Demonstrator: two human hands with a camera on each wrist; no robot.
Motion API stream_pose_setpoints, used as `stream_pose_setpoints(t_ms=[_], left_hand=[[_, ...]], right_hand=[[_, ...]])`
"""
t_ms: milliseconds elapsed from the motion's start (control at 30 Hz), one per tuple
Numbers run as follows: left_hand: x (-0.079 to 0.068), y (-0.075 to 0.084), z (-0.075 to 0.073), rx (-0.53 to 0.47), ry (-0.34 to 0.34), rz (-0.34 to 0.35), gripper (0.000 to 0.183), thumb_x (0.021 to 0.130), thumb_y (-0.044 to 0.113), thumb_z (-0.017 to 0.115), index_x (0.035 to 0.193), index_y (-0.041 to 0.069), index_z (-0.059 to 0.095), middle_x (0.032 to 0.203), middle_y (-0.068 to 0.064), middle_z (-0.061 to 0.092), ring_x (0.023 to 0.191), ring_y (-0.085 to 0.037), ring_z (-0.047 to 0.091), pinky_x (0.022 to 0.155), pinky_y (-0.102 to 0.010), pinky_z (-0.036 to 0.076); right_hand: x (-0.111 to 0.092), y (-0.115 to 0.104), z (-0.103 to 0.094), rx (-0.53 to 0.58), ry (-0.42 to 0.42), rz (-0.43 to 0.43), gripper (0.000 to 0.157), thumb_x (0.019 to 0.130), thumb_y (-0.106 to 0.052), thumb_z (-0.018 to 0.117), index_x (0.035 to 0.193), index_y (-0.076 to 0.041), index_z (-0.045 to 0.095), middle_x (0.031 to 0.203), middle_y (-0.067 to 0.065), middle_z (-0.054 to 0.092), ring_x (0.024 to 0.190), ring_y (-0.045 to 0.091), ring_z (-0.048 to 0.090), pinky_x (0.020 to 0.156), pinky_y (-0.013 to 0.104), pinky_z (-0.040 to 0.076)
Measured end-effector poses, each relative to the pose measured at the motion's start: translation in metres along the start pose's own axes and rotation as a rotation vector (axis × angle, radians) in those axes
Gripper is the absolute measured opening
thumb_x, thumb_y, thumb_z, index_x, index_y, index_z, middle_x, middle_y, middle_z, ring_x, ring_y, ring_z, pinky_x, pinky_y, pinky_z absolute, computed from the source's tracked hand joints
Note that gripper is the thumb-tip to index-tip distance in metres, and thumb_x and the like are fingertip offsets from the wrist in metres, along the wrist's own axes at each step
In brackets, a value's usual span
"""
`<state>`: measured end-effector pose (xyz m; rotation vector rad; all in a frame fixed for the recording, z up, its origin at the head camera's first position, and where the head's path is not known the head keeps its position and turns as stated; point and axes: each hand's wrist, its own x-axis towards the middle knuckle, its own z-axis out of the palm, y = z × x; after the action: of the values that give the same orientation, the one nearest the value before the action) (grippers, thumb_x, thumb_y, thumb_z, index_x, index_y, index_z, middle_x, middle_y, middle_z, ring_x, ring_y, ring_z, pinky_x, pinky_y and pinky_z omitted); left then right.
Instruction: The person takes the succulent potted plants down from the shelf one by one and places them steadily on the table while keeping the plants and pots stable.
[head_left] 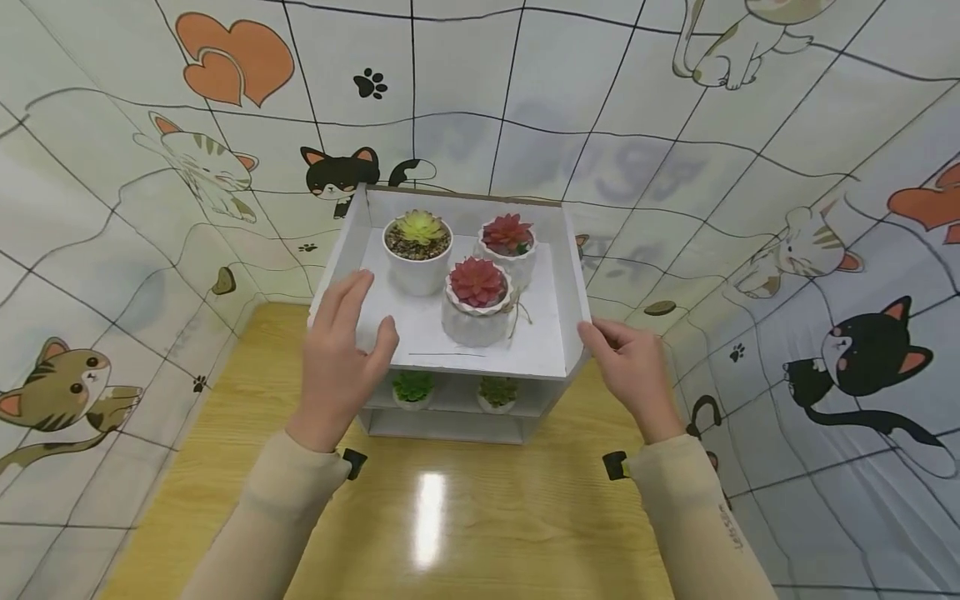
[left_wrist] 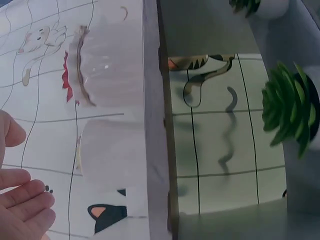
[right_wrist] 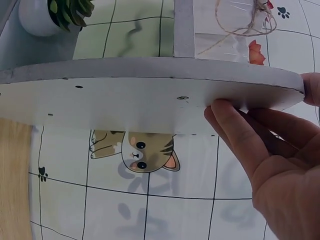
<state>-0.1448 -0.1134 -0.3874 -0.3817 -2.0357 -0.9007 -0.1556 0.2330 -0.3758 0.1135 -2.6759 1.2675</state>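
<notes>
On a wooden table (head_left: 510, 533) stands a white tiered shelf (head_left: 525, 354), its right panel (right_wrist: 110, 100) curved and dark-spotted. The right hand (head_left: 633, 367) pinches this panel; the left hand (head_left: 341, 362), fingers loosely extended, is near the opposite panel (head_left: 349, 237). Potted succulents (head_left: 477, 312) occupy the tiers (head_left: 456, 403).

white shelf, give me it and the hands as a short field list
furniture: white shelf, on the wood-look table
top: yellow-green potted plant, front red potted plant, rear red potted plant
tier below: left green potted plant, right green potted plant
right hand: pinches right side panel
left hand: near left side panel, holding nothing
</notes>
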Motion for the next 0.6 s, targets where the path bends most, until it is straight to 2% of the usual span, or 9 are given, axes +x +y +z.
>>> stream_pose_setpoints(t_ms=[167, 300, 400, 600], left_hand=[[0.000, 0.006, 0.014, -0.057, -0.043, -0.016, 0.049, 0.087, 0.009, 0.069, 0.133, -0.007, 0.063, 0.131, -0.022, 0.064, 0.118, -0.038, 0.063, 0.094, -0.055, 0.055], [-0.001, 0.011, 0.020, -0.087, -0.140, -0.066, 0.053, 0.089, 0.013, 0.072, 0.136, -0.007, 0.060, 0.133, -0.023, 0.061, 0.121, -0.038, 0.061, 0.097, -0.054, 0.053], [-0.002, 0.015, 0.027, -0.109, -0.219, -0.106, 0.055, 0.091, 0.016, 0.073, 0.138, -0.007, 0.058, 0.134, -0.023, 0.060, 0.122, -0.038, 0.060, 0.099, -0.054, 0.052], [-0.004, 0.021, 0.042, -0.136, -0.293, -0.169, 0.055, 0.092, 0.019, 0.073, 0.139, -0.006, 0.058, 0.135, -0.021, 0.059, 0.123, -0.036, 0.060, 0.102, -0.052, 0.051]], right_hand=[[0.001, -0.001, 0.000, 0.016, -0.018, -0.001, 0.043, 0.104, -0.037, 0.061, 0.127, -0.002, 0.073, 0.113, 0.019, 0.076, 0.100, 0.029, 0.072, 0.077, 0.016, 0.051], [0.001, -0.002, 0.001, 0.008, -0.010, -0.001, 0.043, 0.104, -0.035, 0.061, 0.126, 0.000, 0.073, 0.112, 0.020, 0.076, 0.099, 0.030, 0.072, 0.077, 0.019, 0.051], [0.001, -0.001, 0.002, 0.004, 0.009, -0.012, 0.040, 0.104, -0.033, 0.062, 0.124, 0.000, 0.074, 0.110, 0.020, 0.076, 0.095, 0.029, 0.072, 0.075, 0.017, 0.050], [0.000, -0.001, 0.003, 0.027, 0.028, -0.020, 0.037, 0.103, -0.030, 0.064, 0.121, 0.000, 0.075, 0.109, 0.020, 0.077, 0.093, 0.025, 0.072, 0.073, 0.013, 0.048]])
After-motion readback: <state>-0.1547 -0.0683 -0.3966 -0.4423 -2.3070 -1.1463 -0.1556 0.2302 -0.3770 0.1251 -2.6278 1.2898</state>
